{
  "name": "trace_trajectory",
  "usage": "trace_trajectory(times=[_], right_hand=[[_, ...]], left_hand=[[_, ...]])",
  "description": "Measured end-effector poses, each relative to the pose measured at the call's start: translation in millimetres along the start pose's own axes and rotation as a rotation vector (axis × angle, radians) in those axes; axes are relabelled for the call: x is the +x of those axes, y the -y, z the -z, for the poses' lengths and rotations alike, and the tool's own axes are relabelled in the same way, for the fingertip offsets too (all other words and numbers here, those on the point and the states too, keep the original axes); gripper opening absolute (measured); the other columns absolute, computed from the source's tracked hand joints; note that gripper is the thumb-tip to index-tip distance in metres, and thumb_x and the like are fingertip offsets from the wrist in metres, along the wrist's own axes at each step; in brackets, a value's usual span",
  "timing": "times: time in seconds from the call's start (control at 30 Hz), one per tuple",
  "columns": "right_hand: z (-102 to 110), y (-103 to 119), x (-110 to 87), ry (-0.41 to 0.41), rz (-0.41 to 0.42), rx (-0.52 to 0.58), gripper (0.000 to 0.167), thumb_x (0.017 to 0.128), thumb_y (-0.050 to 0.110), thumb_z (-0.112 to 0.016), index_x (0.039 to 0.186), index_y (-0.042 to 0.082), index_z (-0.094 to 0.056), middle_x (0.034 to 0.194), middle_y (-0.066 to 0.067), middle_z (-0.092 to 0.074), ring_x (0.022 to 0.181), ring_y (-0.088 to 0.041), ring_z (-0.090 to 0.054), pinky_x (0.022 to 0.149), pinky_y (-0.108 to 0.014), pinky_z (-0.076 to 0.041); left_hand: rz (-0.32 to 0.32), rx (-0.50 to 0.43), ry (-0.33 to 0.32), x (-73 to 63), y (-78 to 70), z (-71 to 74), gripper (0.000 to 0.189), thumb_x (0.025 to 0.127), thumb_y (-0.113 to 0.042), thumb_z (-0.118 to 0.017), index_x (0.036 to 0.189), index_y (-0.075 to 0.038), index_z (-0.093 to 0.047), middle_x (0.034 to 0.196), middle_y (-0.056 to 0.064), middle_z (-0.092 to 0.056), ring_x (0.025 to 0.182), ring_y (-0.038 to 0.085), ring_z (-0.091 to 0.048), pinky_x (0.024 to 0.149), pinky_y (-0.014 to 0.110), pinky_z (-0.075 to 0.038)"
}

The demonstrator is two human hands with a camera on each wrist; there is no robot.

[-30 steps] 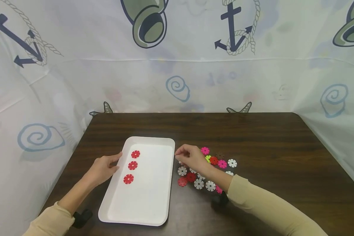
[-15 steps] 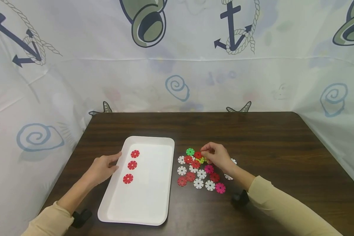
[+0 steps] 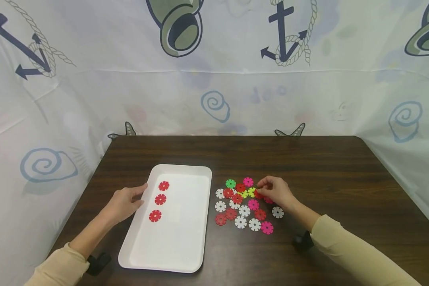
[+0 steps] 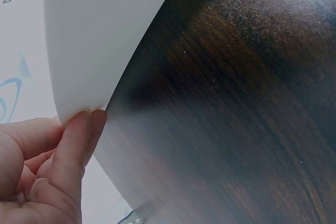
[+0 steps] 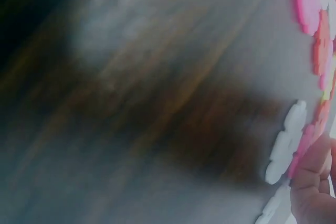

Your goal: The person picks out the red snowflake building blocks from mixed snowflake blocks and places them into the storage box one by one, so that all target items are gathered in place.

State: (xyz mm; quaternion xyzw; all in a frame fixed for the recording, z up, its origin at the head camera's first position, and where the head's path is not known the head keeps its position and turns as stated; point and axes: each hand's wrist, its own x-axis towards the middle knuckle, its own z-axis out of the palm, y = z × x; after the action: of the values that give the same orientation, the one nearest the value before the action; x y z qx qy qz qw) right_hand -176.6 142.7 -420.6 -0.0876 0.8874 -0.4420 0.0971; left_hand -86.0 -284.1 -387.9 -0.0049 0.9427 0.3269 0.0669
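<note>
My left hand [image 3: 125,202] holds the left rim of a white tray [image 3: 186,254], index finger and thumb on its edge; in the left wrist view the fingertips meet the tray's wall [image 4: 100,40]. Inside the tray, three red notched discs [image 3: 160,199] lie in a column on the left side. My right hand [image 3: 277,192] is over the right part of a spread of discs, thumb and index fingertips at a red notched disc [image 3: 258,194]. Whether they pinch it is hidden. In the right wrist view a white disc [image 5: 286,145] lies beside the fingers.
Several white [image 3: 244,211], pink [image 3: 267,227], red, yellow [image 3: 252,192] and green notched discs [image 3: 230,183] lie to the tray's right, some overlapping. The dark wooden table [image 3: 325,167] ends before a printed cloth [image 3: 236,51].
My right hand has moved from beside the tray's right rim rightward over the discs, uncovering the green, red and yellow ones. The left hand and the three discs in the tray stay put.
</note>
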Motion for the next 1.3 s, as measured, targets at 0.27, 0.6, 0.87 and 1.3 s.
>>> trace_trajectory(times=[0.27, 0.6, 0.87, 1.3], right_hand=[[-0.7, 0.1, 1.1, 0.024, 0.037, -0.128, 0.021, 0.081, 0.007, -0.071, 0.099, -0.002, -0.064, 0.077, -0.006, -0.057, 0.068, -0.015, -0.048, 0.053, -0.023, -0.04], [-2.4, 1.4, 1.7, 0.031, -0.001, -0.19, 0.02, 0.079, 0.009, -0.074, 0.095, 0.001, -0.064, 0.077, -0.006, -0.056, 0.067, -0.016, -0.047, 0.053, -0.025, -0.039], [-3.4, 0.4, 2.3, 0.036, -0.006, -0.192, 0.021, 0.079, 0.01, -0.075, 0.094, 0.003, -0.062, 0.077, -0.005, -0.056, 0.068, -0.016, -0.048, 0.055, -0.024, -0.04], [-4.6, 1.8, -3.8, 0.015, 0.057, -0.17, 0.017, 0.081, 0.006, -0.071, 0.095, 0.005, -0.062, 0.078, -0.004, -0.055, 0.069, -0.016, -0.048, 0.056, -0.025, -0.041]], left_hand=[[0.01, -0.007, 0.005, -0.1, -1.1, 0.7, 0.06, 0.085, 0.0, -0.065, 0.139, 0.005, -0.039, 0.133, 0.032, -0.046, 0.104, 0.047, -0.06, 0.076, 0.047, -0.056], [0.011, -0.002, 0.0, 0.2, -0.5, 0.1, 0.06, 0.085, -0.001, -0.065, 0.139, 0.005, -0.039, 0.133, 0.032, -0.046, 0.103, 0.047, -0.06, 0.075, 0.046, -0.056], [0.02, -0.008, 0.003, -0.1, -0.7, -0.2, 0.06, 0.086, -0.001, -0.064, 0.139, 0.004, -0.039, 0.132, 0.033, -0.046, 0.102, 0.047, -0.061, 0.075, 0.046, -0.056], [0.014, -0.007, -0.005, -0.3, -0.2, -1.0, 0.06, 0.085, -0.001, -0.065, 0.139, 0.005, -0.04, 0.131, 0.032, -0.048, 0.102, 0.046, -0.061, 0.075, 0.046, -0.057]])
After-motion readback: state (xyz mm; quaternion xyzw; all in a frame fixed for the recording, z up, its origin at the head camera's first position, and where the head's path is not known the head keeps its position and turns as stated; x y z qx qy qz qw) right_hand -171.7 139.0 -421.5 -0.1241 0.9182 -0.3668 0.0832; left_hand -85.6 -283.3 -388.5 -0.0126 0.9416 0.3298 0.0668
